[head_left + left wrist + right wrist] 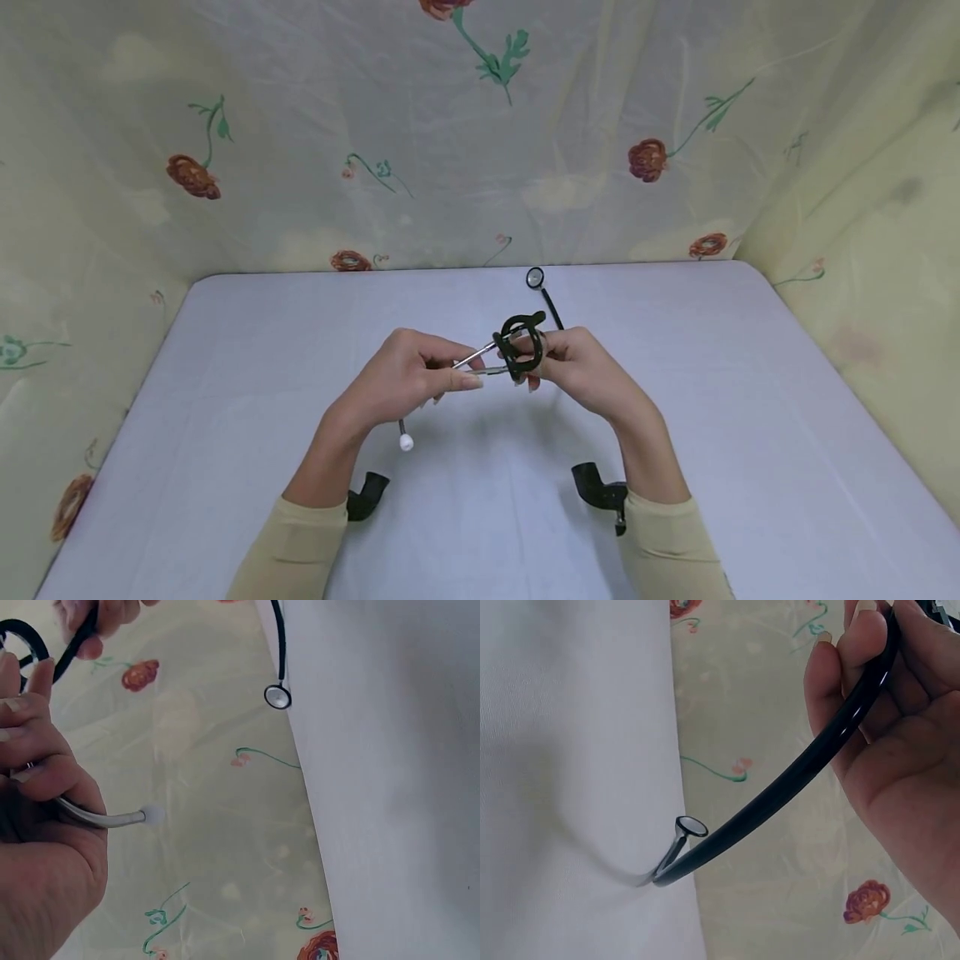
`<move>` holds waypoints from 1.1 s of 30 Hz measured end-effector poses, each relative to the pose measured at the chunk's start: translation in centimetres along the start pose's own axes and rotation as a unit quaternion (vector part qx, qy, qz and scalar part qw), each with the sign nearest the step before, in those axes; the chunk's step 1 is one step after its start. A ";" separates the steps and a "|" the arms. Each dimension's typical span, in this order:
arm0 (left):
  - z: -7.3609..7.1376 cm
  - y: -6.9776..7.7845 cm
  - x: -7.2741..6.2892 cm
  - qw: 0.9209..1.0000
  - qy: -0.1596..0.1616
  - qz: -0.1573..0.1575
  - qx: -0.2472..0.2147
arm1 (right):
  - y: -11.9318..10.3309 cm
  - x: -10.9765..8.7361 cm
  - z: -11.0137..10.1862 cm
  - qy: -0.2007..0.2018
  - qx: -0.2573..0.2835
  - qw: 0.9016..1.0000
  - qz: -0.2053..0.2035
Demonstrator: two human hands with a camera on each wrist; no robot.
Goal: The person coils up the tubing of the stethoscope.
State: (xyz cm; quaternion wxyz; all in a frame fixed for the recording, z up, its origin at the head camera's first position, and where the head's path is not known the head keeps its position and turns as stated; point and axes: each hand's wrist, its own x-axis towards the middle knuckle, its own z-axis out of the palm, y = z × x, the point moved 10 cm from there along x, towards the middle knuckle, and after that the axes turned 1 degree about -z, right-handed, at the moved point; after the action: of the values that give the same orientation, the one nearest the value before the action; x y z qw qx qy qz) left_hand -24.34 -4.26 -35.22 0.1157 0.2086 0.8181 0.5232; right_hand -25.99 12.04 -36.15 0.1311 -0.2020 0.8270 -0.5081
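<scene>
A stethoscope with black tubing (780, 791) is held up above the white table by both hands. My left hand (397, 379) grips its metal ear tubes (474, 357), and one white ear tip (407, 442) sticks out below that hand. The black tubing is looped around the far end of the metal tubes, where my right hand (588, 371) pinches it between thumb and fingers. From the right hand the tubing hangs down in a curve, then turns toward the round chest piece (535, 277) near the table's back edge. The other ear tip is hidden by the left hand.
A white table (480, 517) spreads beneath both hands. Behind it and along the sides hangs a pale curtain (450, 200) printed with red flowers. Black curved mounts (369, 497) sit at the wrists, close over the table.
</scene>
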 end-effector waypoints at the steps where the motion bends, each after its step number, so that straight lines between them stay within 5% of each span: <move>1: -0.2 -0.1 0.0 1.000 0.007 -0.003 0.004 | 0.0 0.0 0.0 -0.001 -0.003 1.000 0.000; 10: -2.7 -1.1 -0.2 0.995 0.092 -0.026 0.040 | 0.4 -0.1 0.1 -0.009 -0.036 0.999 0.004; 17: -4.7 -1.8 -0.3 0.980 0.176 -0.033 0.090 | -0.1 -0.4 0.4 -0.020 -0.054 0.998 0.017; 29: -5.9 -2.2 -0.6 0.958 0.227 -0.050 0.169 | -2.0 -1.8 0.8 -0.071 -0.047 0.996 0.007; 33: -5.6 -2.3 -0.4 0.952 0.217 -0.060 0.206 | -2.7 -2.2 1.3 -0.103 -0.042 0.994 -0.008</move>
State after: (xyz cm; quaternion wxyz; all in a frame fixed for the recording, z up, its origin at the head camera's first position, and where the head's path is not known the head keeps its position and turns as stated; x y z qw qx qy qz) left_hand -26.77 -9.82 -34.93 -0.0786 0.0596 0.9248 0.3676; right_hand -22.93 11.01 -34.29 0.2031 -0.2650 0.8283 -0.4500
